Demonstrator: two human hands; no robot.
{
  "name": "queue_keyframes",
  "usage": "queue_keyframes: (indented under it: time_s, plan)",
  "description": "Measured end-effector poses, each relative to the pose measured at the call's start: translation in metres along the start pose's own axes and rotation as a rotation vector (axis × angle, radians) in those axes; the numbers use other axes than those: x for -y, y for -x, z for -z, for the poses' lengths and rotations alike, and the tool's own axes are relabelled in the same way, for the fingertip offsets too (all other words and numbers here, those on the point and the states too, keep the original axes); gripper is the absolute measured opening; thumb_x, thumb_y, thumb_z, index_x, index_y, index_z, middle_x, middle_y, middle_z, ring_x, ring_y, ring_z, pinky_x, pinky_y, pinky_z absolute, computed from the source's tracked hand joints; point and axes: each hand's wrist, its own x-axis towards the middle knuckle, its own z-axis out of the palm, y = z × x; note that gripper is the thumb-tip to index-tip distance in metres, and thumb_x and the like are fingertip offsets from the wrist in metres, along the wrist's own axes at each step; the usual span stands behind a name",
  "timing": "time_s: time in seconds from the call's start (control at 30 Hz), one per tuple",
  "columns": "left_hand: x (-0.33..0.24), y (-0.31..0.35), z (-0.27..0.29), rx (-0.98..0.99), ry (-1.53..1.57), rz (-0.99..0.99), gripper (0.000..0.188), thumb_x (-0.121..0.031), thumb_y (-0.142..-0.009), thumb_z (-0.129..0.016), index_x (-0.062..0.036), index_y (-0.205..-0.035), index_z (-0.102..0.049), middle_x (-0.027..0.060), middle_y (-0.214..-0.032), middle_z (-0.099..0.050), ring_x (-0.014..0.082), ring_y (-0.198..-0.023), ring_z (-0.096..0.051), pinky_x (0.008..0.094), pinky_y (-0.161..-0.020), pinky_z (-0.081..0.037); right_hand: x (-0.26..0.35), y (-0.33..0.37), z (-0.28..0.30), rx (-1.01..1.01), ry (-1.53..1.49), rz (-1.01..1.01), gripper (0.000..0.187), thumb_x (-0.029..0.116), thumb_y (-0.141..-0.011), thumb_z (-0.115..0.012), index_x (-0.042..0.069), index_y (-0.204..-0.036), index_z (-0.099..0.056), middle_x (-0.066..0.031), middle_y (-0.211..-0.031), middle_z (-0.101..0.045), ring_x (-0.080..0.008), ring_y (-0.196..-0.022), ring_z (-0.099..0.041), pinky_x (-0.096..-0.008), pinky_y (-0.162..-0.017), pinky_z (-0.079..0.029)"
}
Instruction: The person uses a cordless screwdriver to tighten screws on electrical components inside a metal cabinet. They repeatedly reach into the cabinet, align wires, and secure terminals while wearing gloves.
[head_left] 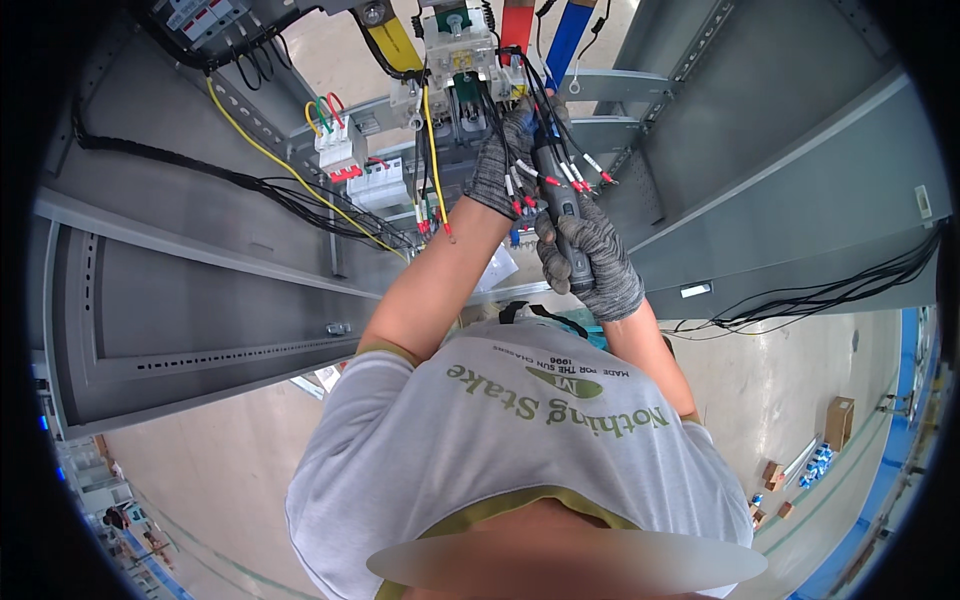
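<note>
Gripping a grey hand tool at half past one from the centre, with the gloved right hand curled around its handle. Slanting its upper end toward a blue bar near half past twelve. Reaching up at twelve o'clock with the gloved left hand, beside hanging black wires; cannot tell whether pinching anything, being hidden at the fingertips.

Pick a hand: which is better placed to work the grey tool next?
Right, most likely. The right hand already grips the grey tool's lower end. The left hand is higher up, near the blue bar, its fingertips partly hidden.
</note>
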Motion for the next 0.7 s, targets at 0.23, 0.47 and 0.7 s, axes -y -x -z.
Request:
queue_keyframes:
  time_s: [0.23, 0.47, 0.7]
  plan:
    - [0.0, 0.002, -0.01, -0.096, -0.136, -0.062, 0.03, -0.018, -0.093, -0.06, 0.003, -0.114, -0.057, 0.0135, -0.107, -0.063, 0.0247, -0.092, -0.063, 0.0359, -0.08, -0.055, 0.002, 0.0, -0.004, -0.009, -0.04, -0.011, 0.057, 0.021, -0.086, -0.065, 0.001, -0.132, -0.038, -0.0085, -0.084, -0.053, -0.0116, -0.051, -0.054, -0.0241, -0.037, -0.047]
    - [0.001, 0.007, -0.025, -0.205, -0.183, -0.049, 0.032, -0.02, -0.091, -0.063, 0.0015, -0.114, -0.057, 0.0123, -0.101, -0.064, 0.0227, -0.087, -0.064, 0.034, -0.076, -0.056, 0.002, -0.001, -0.003, 0.016, -0.034, -0.002, 0.049, 0.017, -0.086, -0.061, 0.005, -0.129, -0.042, -0.0075, -0.083, -0.054, -0.0129, -0.053, -0.056, -0.0249, -0.04, -0.047]
    - [-0.002, -0.009, -0.006, -0.156, -0.09, -0.004, 0.024, -0.017, -0.09, -0.064, -0.0001, -0.106, -0.059, 0.0111, -0.099, -0.063, 0.0209, -0.083, -0.063, 0.0324, -0.072, -0.056, 0.0, 0.0, -0.002, -0.003, -0.031, 0.007, 0.048, 0.015, -0.087, -0.059, 0.007, -0.13, -0.042, -0.0074, -0.082, -0.055, -0.0142, -0.055, -0.057, -0.0256, -0.04, -0.047]
